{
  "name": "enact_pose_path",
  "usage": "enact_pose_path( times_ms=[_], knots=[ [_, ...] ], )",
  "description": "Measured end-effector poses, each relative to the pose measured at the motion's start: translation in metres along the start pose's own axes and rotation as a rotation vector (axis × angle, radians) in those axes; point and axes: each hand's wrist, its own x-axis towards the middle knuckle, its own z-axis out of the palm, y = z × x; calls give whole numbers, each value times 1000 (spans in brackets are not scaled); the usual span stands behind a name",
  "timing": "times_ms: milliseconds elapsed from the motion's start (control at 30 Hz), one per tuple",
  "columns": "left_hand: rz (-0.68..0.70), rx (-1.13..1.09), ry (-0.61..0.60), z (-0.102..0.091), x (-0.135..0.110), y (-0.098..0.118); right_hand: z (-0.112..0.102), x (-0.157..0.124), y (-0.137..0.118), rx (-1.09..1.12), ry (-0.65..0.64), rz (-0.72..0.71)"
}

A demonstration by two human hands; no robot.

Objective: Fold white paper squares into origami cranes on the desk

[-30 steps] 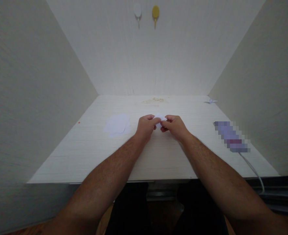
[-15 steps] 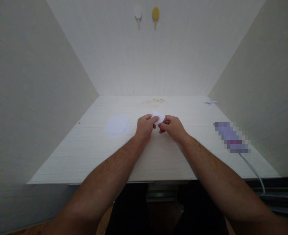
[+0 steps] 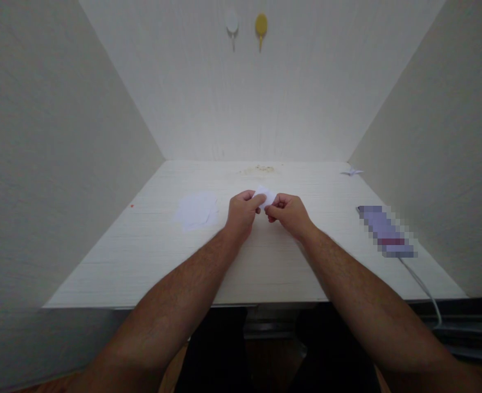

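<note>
Both my hands meet over the middle of a white table (image 3: 150, 256). My left hand (image 3: 241, 214) and my right hand (image 3: 290, 214) are closed in pinches on a small folded piece of white paper (image 3: 265, 196), held just above the tabletop. The paper sticks up between my thumbs and forefingers. Its lower part is hidden by my fingers.
A small stack of white paper sheets (image 3: 195, 210) lies left of my hands. A blurred-out oblong device (image 3: 386, 230) with a white cable (image 3: 423, 286) lies at the right. A small folded paper figure (image 3: 351, 172) sits in the far right corner. Two hooks (image 3: 246, 25) hang on the back wall.
The paper went from crumpled-looking between my fingers to a flatter folded shape standing up. My hands hardly shifted.
</note>
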Motion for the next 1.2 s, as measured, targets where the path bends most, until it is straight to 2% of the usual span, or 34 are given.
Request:
enact_pose_path(
  times_ms=[233, 533, 733, 867, 933, 1033, 1100, 1200],
  knots=[
    [51, 173, -75, -3, -2, 4, -4, 0, 0, 30, 67, -17],
    [-33, 142, -172, -4, -1, 3, -10, 0, -2, -61, 119, -50],
    [-57, 130, -199, -3, -2, 6, -12, 3, 0, -15, 136, -90],
    [-57, 133, -145, 0, -3, 7, -12, 2, -2, -96, 191, -133],
    [-53, 140, -75, 0, -1, 4, -11, 1, -1, -187, 262, -220],
    [-42, 153, 22, -2, 3, -2, -11, 0, 1, -372, 324, -471],
    [-47, 134, 39, -4, 5, -3, -10, -1, 2, -480, 234, -595],
    [-86, 21, 47, -3, 6, -1, -10, -1, 6, -611, 81, -650]
  ],
)
